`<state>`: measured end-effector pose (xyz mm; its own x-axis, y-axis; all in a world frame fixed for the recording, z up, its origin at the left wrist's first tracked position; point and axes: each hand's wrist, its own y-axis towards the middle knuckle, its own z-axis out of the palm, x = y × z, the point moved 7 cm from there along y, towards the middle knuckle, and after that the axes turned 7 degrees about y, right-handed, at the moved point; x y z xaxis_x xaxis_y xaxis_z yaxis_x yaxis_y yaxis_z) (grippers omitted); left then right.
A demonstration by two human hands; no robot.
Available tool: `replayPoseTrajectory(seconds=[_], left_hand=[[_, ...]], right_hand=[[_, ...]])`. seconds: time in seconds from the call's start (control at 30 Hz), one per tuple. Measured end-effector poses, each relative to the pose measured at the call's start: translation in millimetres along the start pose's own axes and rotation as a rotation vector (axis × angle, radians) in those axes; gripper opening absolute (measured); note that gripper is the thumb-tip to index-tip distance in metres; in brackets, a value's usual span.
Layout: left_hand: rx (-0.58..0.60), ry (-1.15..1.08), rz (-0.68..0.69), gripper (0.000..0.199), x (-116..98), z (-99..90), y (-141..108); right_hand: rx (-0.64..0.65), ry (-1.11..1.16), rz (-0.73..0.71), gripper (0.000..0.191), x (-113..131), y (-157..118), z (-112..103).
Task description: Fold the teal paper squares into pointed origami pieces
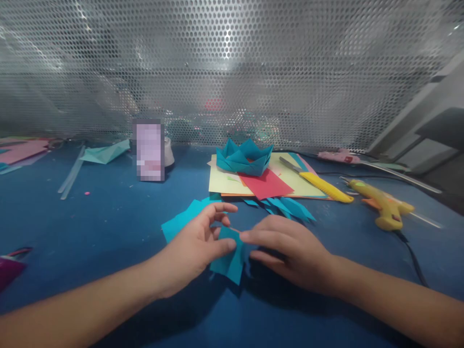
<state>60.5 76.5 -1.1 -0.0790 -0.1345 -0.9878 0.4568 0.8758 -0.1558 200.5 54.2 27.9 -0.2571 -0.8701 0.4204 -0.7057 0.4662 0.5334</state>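
The small blue paper piece [227, 266] is over the tabletop [119, 227], between the two hands; the left hand [203, 237] pinches it, thumb laid on its face, other fingers loosely curled. The right hand [290, 246] has its fingertips drawn in by the upper right edge, though whether they grip anything I cannot tell. It looks light, thin and easily creased, so a gentle flat hold near an edge should suit it best

The left hand [203, 239] hides part of the blue paper [230, 268]
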Motion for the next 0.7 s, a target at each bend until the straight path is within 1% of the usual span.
replayPoseTrajectory(seconds=[0.07,0.17,0.27,0.33,0.43,0.5,0.57,0.63,0.7], left_hand=[[0.028,-0.068,-0.034,0.047,4.2,4.4,0.4],[0.086,-0.159,-0.07,0.052,6.1,10.8,2.4],[0.123,-0.142,-0.088,0.054,7.0,13.9,4.3],[0.111,-0.107,-0.091,0.055,8.9,12.2,5.7],[0.054,-0.083,-0.075,0.055,12.2,6.1,7.9],[0.022,-0.07,-0.068,0.052,14.4,2.6,8.6],[0.01,-0.057,-0.071,0.046,16.0,1.2,8.6],[0.022,-0.034,-0.085,0.036,17.3,1.9,8.3],[0.045,-0.006,-0.099,0.026,18.1,3.6,8.1]], right_hand=[[0.002,0.031,-0.07,0.03,7.0,1.0,0.9],[-0.001,0.036,-0.118,0.019,13.5,3.6,-0.3],[0.009,0.015,-0.138,0.018,19.1,5.8,-2.7],[-0.003,-0.022,-0.127,0.019,21.6,6.6,-6.0],[-0.037,-0.103,-0.059,0.018,19.8,7.1,-10.7],[-0.01,-0.085,-0.05,0.017,18.0,7.2,-8.5],[0.045,-0.009,-0.076,0.017,16.6,7.2,-2.9],[0.077,0.06,-0.073,0.018,13.4,7.4,1.3],[0.066,0.103,-0.032,0.016,8.9,7.8,2.2]])
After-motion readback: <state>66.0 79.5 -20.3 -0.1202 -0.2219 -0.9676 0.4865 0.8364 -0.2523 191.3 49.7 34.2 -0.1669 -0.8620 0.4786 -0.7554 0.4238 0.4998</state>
